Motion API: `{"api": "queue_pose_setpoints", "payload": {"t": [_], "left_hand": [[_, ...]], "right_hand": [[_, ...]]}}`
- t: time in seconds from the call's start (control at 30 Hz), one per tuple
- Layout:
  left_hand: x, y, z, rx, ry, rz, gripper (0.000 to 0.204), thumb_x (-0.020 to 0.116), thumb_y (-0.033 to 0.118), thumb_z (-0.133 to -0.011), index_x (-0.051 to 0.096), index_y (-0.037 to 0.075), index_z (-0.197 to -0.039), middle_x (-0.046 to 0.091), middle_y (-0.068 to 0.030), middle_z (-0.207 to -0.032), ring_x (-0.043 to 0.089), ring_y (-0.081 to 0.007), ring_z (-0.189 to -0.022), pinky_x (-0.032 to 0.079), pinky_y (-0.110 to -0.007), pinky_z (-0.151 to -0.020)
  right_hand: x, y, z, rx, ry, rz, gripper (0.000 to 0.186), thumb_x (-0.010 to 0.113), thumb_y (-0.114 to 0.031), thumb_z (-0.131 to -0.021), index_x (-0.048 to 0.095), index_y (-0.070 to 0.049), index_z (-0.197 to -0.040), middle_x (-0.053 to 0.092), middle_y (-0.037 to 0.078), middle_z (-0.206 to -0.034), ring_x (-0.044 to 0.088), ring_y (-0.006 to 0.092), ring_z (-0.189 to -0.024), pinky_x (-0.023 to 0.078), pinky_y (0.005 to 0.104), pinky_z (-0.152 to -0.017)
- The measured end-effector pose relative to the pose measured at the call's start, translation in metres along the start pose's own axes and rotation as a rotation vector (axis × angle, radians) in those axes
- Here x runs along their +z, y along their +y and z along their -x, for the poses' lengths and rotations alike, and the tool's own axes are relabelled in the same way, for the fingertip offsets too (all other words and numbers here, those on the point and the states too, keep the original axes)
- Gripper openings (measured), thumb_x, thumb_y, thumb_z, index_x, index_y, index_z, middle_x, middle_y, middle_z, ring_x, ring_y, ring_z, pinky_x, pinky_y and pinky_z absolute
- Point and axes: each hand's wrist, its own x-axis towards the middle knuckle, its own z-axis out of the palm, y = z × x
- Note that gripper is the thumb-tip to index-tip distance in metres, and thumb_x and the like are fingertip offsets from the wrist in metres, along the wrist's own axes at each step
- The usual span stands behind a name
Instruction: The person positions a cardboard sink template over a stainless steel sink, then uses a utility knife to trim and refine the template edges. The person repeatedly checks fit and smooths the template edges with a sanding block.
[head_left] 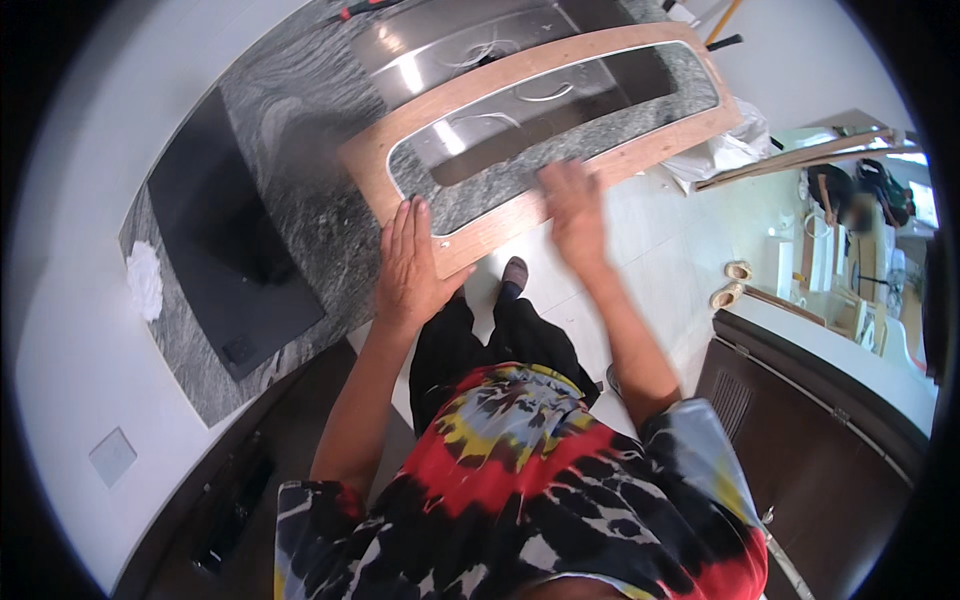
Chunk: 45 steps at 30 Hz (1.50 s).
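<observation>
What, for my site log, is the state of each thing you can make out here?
Wooden frame: its opening uncovered, with sink and counter showing through.
Left hand: fingers extended, on the frame's near left corner.
Right hand: blurred, at the frame's near edge; grip unclear.
Sink: uncovered, partly behind the frame.
Black panel: flat on the counter.
White cloth or paper: crumpled.
White bag: crumpled.

Short-sleeved tie-dye shirt [520, 490], red, black, yellow and grey, black trousers [530, 335], brownish footwear [515, 272]
</observation>
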Motion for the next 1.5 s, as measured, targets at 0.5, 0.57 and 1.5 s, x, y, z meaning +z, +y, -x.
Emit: {"api": "queue_pose_setpoints", "payload": {"t": [0.5, 0.57, 1.5], "left_hand": [[0.005, -0.001, -0.006, -0.018, 0.034, 0.03, 0.12, 0.092, 0.031, -0.073, 0.018, -0.007, -0.159, 0.035, -0.0284, -0.162, 0.032, -0.0435, -0.152, 0.024, -0.055, -0.126], [0.006, -0.002, 0.002, -0.018, 0.06, 0.077, 0.119, 0.092, 0.031, -0.074, 0.018, -0.007, -0.159, 0.035, -0.0279, -0.162, 0.032, -0.0425, -0.153, 0.025, -0.055, -0.125], [0.008, 0.001, 0.001, -0.022, 0.026, -0.068, 0.116, 0.092, 0.037, -0.072, 0.026, -0.006, -0.158, 0.038, -0.0233, -0.162, 0.033, -0.0376, -0.153, 0.026, -0.053, -0.125]], "right_hand": [[-0.003, -0.099, 0.019, -0.068, -0.133, -0.166, 0.058, 0.067, -0.007, -0.086, 0.06, -0.009, -0.144, 0.057, 0.013, -0.153, 0.041, 0.0368, -0.15, 0.021, 0.0618, -0.126], [-0.002, -0.125, 0.032, -0.143, -0.143, -0.288, 0.056, 0.063, -0.01, -0.085, 0.061, -0.007, -0.141, 0.055, 0.013, -0.153, 0.043, 0.0369, -0.149, 0.021, 0.066, -0.124], [-0.022, -0.118, 0.002, -0.146, -0.188, -0.286, 0.045, 0.061, -0.01, -0.085, 0.069, -0.001, -0.128, 0.066, 0.015, -0.139, 0.052, 0.037, -0.14, 0.027, 0.0603, -0.123]]}}
